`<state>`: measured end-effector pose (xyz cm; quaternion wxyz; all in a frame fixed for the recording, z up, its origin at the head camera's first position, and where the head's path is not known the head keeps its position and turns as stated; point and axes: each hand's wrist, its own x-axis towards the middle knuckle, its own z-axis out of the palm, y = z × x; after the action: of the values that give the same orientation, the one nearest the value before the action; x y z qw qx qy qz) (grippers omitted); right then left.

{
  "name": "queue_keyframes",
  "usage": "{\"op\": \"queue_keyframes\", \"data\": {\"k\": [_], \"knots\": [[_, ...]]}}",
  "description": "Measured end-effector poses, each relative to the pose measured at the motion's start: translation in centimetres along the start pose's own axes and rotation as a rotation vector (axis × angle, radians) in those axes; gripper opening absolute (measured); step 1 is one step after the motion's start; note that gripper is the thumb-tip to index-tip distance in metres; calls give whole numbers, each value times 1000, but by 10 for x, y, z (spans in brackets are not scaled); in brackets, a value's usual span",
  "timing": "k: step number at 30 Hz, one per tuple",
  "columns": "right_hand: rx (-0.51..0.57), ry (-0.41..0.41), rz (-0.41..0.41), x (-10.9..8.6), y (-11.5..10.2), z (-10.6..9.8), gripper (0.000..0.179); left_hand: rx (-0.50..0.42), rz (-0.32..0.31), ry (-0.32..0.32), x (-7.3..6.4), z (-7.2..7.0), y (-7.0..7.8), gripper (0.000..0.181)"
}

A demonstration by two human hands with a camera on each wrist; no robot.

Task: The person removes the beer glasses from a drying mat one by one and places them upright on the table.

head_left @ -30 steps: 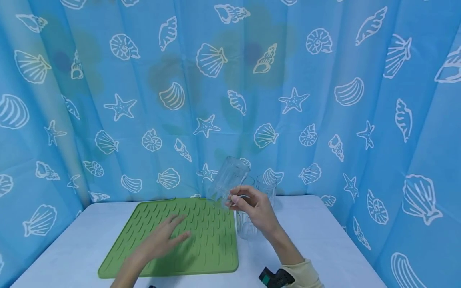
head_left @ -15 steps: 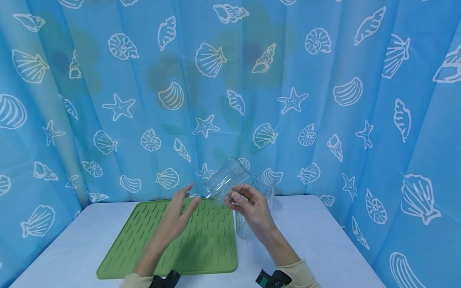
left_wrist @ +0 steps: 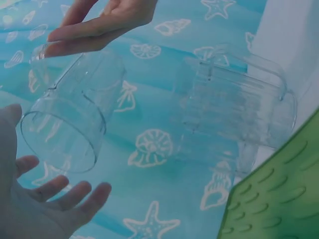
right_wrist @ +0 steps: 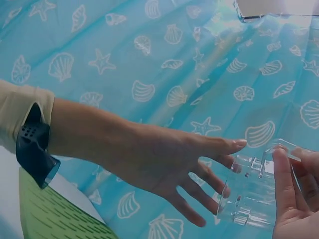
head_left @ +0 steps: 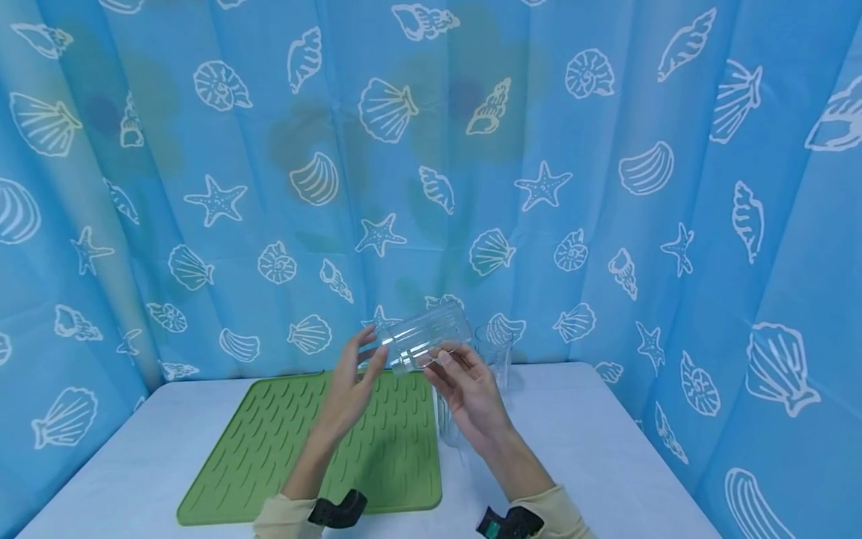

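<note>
A clear glass mug is tilted on its side in the air above the back of the green mat, its mouth to the left. My right hand grips it by the handle, thumb and fingers bent round it. My left hand is spread beside the mouth, fingers and thumb apart. In the left wrist view the mug's rim sits between the thumb and fingers of that hand. The right wrist view has the left fingertips right at the rim.
A green ridged drying mat lies on the white table. Just right of it stand more clear glass mugs, partly hidden behind my right hand; one handle shows in the left wrist view. A blue shell-print curtain surrounds the table.
My left hand has risen from over the mat and moved right to the mug's mouth. The mug in my right hand has tipped further onto its side.
</note>
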<state>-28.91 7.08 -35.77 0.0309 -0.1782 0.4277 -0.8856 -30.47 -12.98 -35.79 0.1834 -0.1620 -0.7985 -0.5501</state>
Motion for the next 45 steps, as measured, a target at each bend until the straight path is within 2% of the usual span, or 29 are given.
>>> {"op": "queue_keyframes", "data": {"k": [5, 11, 17, 20, 23, 26, 31, 36, 41, 45], "knots": [[56, 38, 38, 1, -2, 2, 13, -61, 20, -24, 2, 6, -1, 60], [78, 36, 61, -1, -4, 5, 10, -53, 35, -6, 1, 9, -2, 70], [109, 45, 88, -3, -5, 7, 10, -71, 117, 27, 0, 9, -1, 78], [74, 44, 95, -4, -7, 6, 13, -70, 167, 49, 1, 7, 0, 76], [-11, 28, 106, -4, -10, 3, 18, -59, 191, 57, 1, 6, 0, 74], [-130, -12, 131, -4, -13, 0, 24, -52, 175, 62, 1, 4, 3, 74], [-320, -178, 175, -5, -19, -5, 24, -81, 107, 84, -3, -2, 18, 71], [-378, -311, 185, -7, -24, -4, 15, -118, 56, 98, -9, -11, 39, 67], [-409, -313, 190, -7, -26, -4, 17, -96, 20, 99, -11, -15, 44, 63], [-421, -286, 194, -6, -28, -5, 21, -80, 28, 104, -9, -15, 38, 60]]}}
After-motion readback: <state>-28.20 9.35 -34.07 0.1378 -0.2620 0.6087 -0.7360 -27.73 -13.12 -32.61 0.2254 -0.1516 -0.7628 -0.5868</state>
